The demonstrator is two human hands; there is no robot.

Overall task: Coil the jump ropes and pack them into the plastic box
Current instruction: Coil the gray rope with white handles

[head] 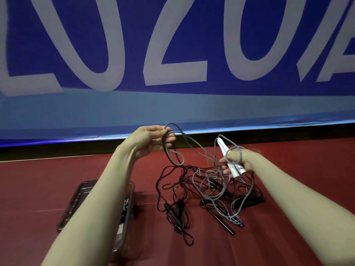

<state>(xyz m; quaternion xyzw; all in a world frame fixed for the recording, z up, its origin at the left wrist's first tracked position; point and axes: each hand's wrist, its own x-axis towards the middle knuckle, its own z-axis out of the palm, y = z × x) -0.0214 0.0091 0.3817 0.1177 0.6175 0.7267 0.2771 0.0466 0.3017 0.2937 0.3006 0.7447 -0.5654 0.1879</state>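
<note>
A grey jump rope [194,145] stretches in the air between my two hands. My left hand [153,140] pinches a loop of it at upper centre. My right hand [237,160] grips the rope's two white handles [233,167] together, with one grey turn around my fingers. Below them a tangle of black ropes [194,186] and more grey rope lies on the red floor, black handles [173,214] at its near side. The clear plastic box [82,191] stands at lower left, partly hidden by my left forearm.
A blue banner [172,54] with large pale letters rises right behind the ropes, its dark lower edge meeting the red floor [288,189]. A long black handle [223,224] sticks out of the tangle towards me.
</note>
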